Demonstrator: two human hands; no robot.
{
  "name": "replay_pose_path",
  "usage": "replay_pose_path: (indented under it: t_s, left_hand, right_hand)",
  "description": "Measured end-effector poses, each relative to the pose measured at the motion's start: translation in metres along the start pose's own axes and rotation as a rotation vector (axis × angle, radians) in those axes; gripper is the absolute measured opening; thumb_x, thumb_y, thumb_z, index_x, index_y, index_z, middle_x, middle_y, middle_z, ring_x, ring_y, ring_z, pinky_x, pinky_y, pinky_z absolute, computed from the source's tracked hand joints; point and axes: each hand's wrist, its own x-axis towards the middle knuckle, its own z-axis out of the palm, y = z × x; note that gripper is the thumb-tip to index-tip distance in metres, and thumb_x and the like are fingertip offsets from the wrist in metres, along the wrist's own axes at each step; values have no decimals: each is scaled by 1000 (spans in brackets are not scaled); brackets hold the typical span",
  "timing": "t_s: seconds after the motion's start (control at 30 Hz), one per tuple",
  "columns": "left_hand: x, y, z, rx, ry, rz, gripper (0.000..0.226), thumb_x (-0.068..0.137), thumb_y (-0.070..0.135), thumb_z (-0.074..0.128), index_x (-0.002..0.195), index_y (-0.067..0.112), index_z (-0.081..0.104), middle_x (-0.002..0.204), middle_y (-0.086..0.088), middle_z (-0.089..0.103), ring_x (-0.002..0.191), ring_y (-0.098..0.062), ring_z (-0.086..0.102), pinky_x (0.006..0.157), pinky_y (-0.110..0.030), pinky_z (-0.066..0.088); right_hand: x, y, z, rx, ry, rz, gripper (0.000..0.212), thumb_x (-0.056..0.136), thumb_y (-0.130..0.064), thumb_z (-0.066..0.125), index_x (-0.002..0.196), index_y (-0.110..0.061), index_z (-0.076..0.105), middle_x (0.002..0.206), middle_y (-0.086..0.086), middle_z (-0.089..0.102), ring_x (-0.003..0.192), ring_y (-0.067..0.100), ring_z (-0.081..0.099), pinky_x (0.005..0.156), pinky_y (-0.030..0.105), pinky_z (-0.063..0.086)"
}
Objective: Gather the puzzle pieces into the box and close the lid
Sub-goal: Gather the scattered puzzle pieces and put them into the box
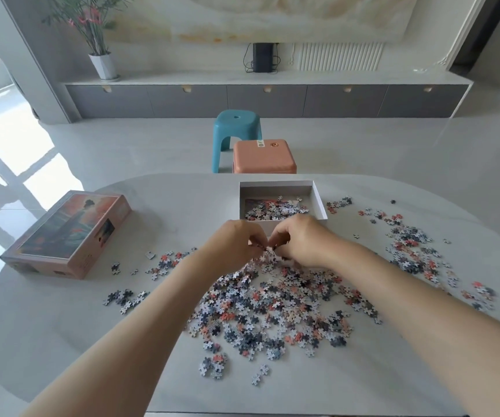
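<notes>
Puzzle pieces (pixel 272 305) lay strewn over the middle and right of the worktop (pixel 62 341), with some already inside the open box (pixel 321 203) at its far edge. The left hand (pixel 233 245) and right hand (pixel 300 242) met just before the box's near wall, fingers curled, together pinching a small clump of pieces above the heap. The lid (pixel 68 233) lay picture-up, well apart to the left.

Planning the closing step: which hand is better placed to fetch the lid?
Likely the left hand: the lid lies on its side; the right hand would cross over. Both pinch puzzle pieces.
</notes>
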Motion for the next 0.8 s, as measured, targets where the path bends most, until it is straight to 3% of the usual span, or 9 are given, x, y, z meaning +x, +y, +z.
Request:
replay_pose_path:
  t_s: [0.1,0.17,0.3,0.37,0.47,0.53,0.67,0.73,0.8]
  left_hand:
    - [11,7,-12,-143,101,-11,14,82,13,71,83,26,71,77,11,67,67,-3,59,67,-19,49]
    - [22,11,-18,-208,204,-35,16,82,12,69,82,27,72,71,13,64,60,3,52,59,-8,40]
    - [43,18,-23,-185,440,-19,15,83,9,66,92,17,74,85,8,61,71,-3,51,61,0,33]
    - [49,17,-19,-150,402,20,17,88,12,63,100,17,74,93,7,62,81,-7,55,68,-2,36]
    - [49,4,-7,16,274,127,23,92,19,58,110,23,71,110,6,67,101,-15,60,90,-27,45]
    - [46,-4,-6,80,249,148,25,92,22,58,113,28,69,118,7,66,110,-17,58,95,-37,45]
    - [30,-11,-15,83,343,199,21,88,20,64,107,24,71,110,3,67,99,-20,57,91,-39,46]
    - [12,-14,-18,138,377,222,18,88,22,64,105,24,71,103,5,63,93,-16,56,87,-36,47]
    - [-7,-16,-21,153,264,187,19,88,27,64,107,26,66,106,7,59,91,-11,56,86,-32,51]
  right_hand:
    - [5,-4,-21,138,126,-14,16,90,-11,68,96,-25,75,93,-7,72,59,9,67,56,26,57]
    - [13,-1,-32,178,263,-40,14,89,-12,69,96,-22,76,90,-5,73,56,3,61,59,22,51]
    - [30,7,-34,143,507,-72,17,93,-14,65,105,-16,76,102,1,74,87,11,65,82,15,42]
    - [35,12,-30,94,479,-87,22,97,-13,57,112,-11,73,110,6,73,103,20,65,88,16,40]
    - [36,16,-24,-9,234,-98,26,101,-19,48,107,-16,74,90,6,71,90,24,63,71,28,43]
    - [34,17,-22,-20,197,-105,27,101,-20,48,108,-24,74,91,-1,69,89,21,61,71,26,39]
    - [27,11,-24,-26,304,-147,27,98,-13,52,116,-19,71,118,2,68,108,18,61,93,23,42]
    - [16,4,-24,-37,316,-192,27,96,-11,53,113,-19,72,116,2,68,99,14,61,89,22,43]
    - [3,-4,-18,-56,227,-222,25,96,-11,55,113,-19,71,116,1,69,90,10,61,83,21,46]
